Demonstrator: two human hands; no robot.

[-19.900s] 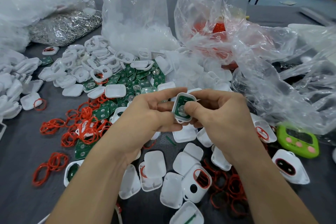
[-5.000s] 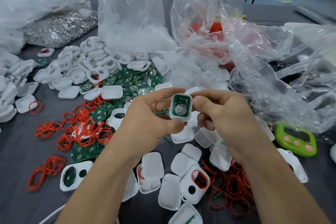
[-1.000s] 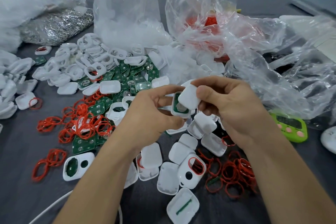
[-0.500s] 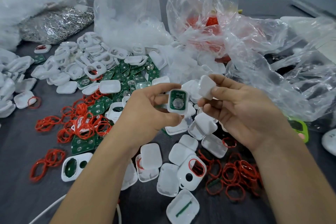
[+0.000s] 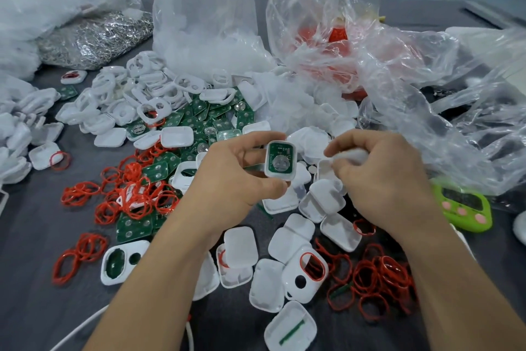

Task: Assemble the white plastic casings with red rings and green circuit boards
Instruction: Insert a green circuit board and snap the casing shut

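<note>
My left hand (image 5: 233, 180) pinches a white casing half (image 5: 280, 160) upright between thumb and fingers; a green circuit board with a round silver cell sits inside it, facing me. Just to its right, my right hand (image 5: 381, 180) curls its fingers round a blurred white cover piece (image 5: 351, 155), a little apart from the casing. Loose white covers (image 5: 287, 242) lie under and in front of both hands. Red rings (image 5: 373, 273) pile at the right front and more red rings (image 5: 133, 194) at the left. Green boards (image 5: 207, 120) are heaped behind my left hand.
Crumpled clear plastic bags (image 5: 398, 66) fill the back and right, one holding red parts. A bag of silver metal pieces (image 5: 94, 37) lies back left. A green timer (image 5: 466, 208) sits to the right. White ring-shaped casings (image 5: 122, 100) pile at the left on the grey table (image 5: 34, 236).
My right hand has dropped lower and turned, drawing the white cover down beside the casing, where it now blurs. My left hand keeps the casing with the board in nearly the same place.
</note>
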